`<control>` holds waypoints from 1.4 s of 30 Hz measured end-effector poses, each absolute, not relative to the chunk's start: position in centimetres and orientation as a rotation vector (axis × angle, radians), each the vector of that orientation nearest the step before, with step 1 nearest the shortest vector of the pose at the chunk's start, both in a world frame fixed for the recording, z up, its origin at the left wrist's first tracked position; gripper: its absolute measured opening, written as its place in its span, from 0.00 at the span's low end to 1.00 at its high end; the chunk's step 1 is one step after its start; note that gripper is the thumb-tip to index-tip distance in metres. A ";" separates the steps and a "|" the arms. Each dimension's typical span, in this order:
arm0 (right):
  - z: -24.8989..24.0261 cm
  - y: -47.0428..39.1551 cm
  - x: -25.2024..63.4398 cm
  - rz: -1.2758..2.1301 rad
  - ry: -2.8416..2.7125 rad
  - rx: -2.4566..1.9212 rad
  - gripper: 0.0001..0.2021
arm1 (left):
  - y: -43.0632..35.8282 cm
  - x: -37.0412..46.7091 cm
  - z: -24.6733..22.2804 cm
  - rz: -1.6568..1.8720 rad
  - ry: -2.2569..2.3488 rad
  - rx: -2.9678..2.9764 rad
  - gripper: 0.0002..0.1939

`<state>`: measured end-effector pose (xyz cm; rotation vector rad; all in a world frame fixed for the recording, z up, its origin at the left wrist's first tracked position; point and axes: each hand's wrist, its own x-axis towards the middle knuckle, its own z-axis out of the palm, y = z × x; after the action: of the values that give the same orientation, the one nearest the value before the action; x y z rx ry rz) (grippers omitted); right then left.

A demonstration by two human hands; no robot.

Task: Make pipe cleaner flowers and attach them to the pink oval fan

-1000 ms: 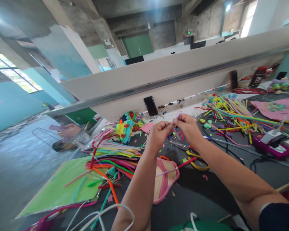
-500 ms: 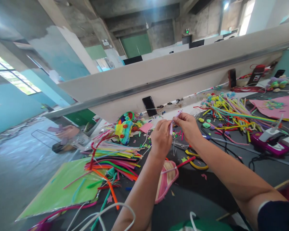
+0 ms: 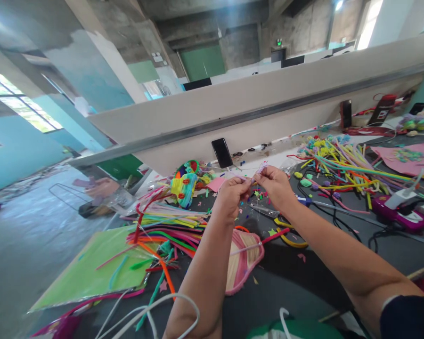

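Over the middle of the dark table, my left hand point(image 3: 229, 197) and my right hand point(image 3: 276, 187) meet, fingertips almost touching. Both pinch one thin lavender pipe cleaner point(image 3: 262, 167). Its upper end shows as a small bent clump above my right fingertips, and a length runs across to my left fingers; the grip covers the rest. Below the hands lie yellow-handled scissors point(image 3: 292, 243), partly hidden by my right forearm. A pink-edged padded piece with striped fabric point(image 3: 245, 259) rests beside my left forearm, with a red pipe cleaner point(image 3: 275, 235) at its right.
Loose pipe cleaners point(image 3: 178, 221) and a green sheet pack point(image 3: 88, 268) lie at left. A phone point(image 3: 222, 152) leans on the partition point(image 3: 254, 113). More pipe cleaners point(image 3: 342, 165), a purple power strip point(image 3: 404, 212) and cables are at right. Another person's hand point(image 3: 104, 187) shows far left.
My left hand has turned and shifted slightly left, its wrist rolled. The lavender pipe cleaner, upright at my left fingers before, now runs sideways between the hands. The right hand has barely moved.
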<state>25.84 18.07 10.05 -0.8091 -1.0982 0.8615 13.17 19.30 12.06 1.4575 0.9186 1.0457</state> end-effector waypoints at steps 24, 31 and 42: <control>9.9 18.5 26.0 0.827 -0.898 -0.808 0.08 | 19.5 14.4 9.0 1.840 1.109 2.537 0.09; 10.0 18.7 26.6 0.844 -1.012 -0.837 0.08 | 19.6 14.0 10.6 1.236 0.948 1.703 0.08; 10.0 18.7 27.0 0.752 -1.068 -0.955 0.10 | 19.7 13.5 11.2 1.161 0.907 1.804 0.09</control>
<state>27.00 18.72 10.05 -0.9546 -1.0685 0.7517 13.54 19.67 11.16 1.8038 0.9074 1.1611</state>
